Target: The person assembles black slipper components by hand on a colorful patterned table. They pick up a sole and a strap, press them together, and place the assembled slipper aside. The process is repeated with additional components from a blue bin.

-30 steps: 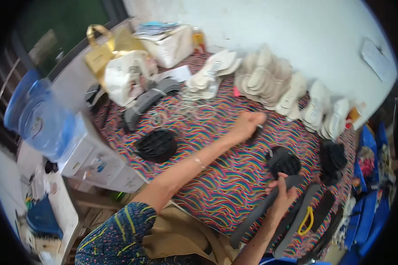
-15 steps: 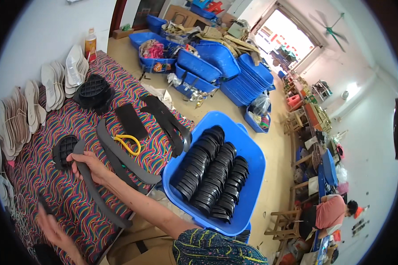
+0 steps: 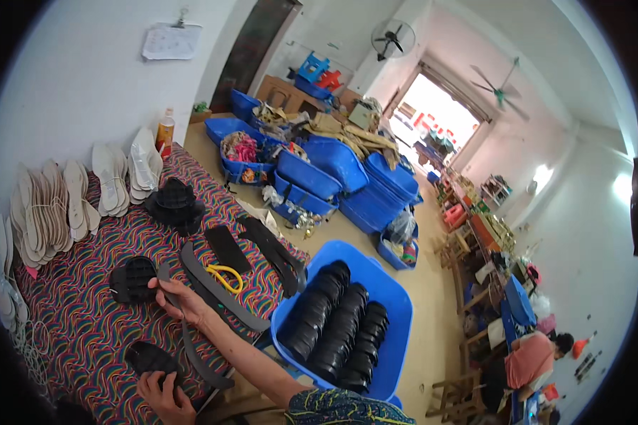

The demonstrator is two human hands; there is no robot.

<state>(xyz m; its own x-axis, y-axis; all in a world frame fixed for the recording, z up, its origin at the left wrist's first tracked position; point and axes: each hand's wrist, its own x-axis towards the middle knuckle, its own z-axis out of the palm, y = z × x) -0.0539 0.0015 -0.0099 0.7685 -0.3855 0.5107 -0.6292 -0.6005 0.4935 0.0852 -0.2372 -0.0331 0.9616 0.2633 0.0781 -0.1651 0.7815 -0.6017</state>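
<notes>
My right hand (image 3: 181, 301) pinches one end of a long dark grey curved strip (image 3: 204, 370), which hangs down toward the table's near edge. Close beside its fingertips lies a black moulded piece with a grid underside (image 3: 132, 278). At the lower left, my left hand (image 3: 165, 398) has its fingers curled over the edge of a black rounded grid piece (image 3: 147, 358). More grey curved strips (image 3: 216, 287) lie right of my right hand, with a yellow loop-shaped tool (image 3: 227, 278) against them. Beyond is a black rectangular block (image 3: 227, 248).
Bundled pale insoles (image 3: 46, 212) line the wall side of the patterned tablecloth (image 3: 71, 333). A stack of black pieces (image 3: 175, 205) and a bottle (image 3: 164, 133) stand farther back. Right of the table, a blue tub (image 3: 397, 340) holds rows of black parts. A person (image 3: 532, 358) works at the far right.
My left hand has come in from the left with the black grid piece and is now lower, nearer my right hand. The right hand still holds the strip. The view has tilted upward.
</notes>
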